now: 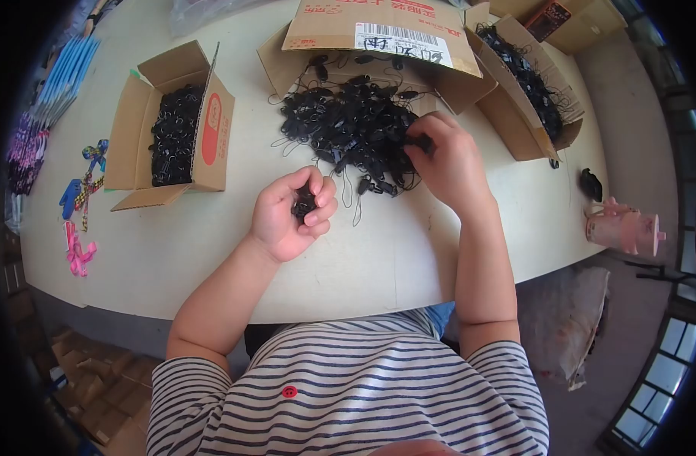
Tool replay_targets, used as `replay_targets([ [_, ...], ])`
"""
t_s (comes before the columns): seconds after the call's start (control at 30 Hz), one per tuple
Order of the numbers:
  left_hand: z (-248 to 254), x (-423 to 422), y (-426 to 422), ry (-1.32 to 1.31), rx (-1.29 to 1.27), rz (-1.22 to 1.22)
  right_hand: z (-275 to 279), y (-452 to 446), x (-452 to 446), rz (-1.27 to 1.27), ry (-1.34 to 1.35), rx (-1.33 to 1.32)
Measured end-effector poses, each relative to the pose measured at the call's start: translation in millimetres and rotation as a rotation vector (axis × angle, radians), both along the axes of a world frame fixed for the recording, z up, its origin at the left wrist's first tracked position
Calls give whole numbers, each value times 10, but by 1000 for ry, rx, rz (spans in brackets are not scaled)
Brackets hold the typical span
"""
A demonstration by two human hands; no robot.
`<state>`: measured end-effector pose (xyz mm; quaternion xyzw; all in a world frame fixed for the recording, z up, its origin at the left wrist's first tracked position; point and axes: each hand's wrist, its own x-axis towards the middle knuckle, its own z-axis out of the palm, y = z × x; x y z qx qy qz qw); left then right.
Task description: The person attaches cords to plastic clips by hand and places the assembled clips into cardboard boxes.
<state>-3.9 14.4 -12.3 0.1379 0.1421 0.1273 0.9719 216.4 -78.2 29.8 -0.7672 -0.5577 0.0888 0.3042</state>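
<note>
My left hand is curled palm-up around several small black plastic buckles, held above the table. At the right edge of a pile of black buckles with thin cord loops, my right hand pinches a black buckle between thumb and fingers. The pile spills from the mouth of a tipped cardboard carton with a white barcode label. To the left stands an open cardboard box filled with small black pieces that have shiny metal parts.
Another long cardboard box of black looped pieces is at the right. A pink cup and a small black object are near the right edge. Patterned straps, a pink ribbon and blue strips lie at left.
</note>
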Motion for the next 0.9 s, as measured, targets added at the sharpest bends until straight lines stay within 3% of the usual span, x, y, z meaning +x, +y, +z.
replay_targets([
  [0.1, 3, -1, -5, 2, 5, -6, 120, -12, -91, -53, 150, 16],
  [0.5, 64, 23, -106, 123, 178, -97, 38, 32, -409, 597, 483, 340],
  [0.6, 84, 22, -116, 156, 272, -116, 16, 14, -435, 580, 497, 196],
  [0.9, 54, 46, -149, 309, 431, 6, 103, -12, -364, 433, 379, 152],
])
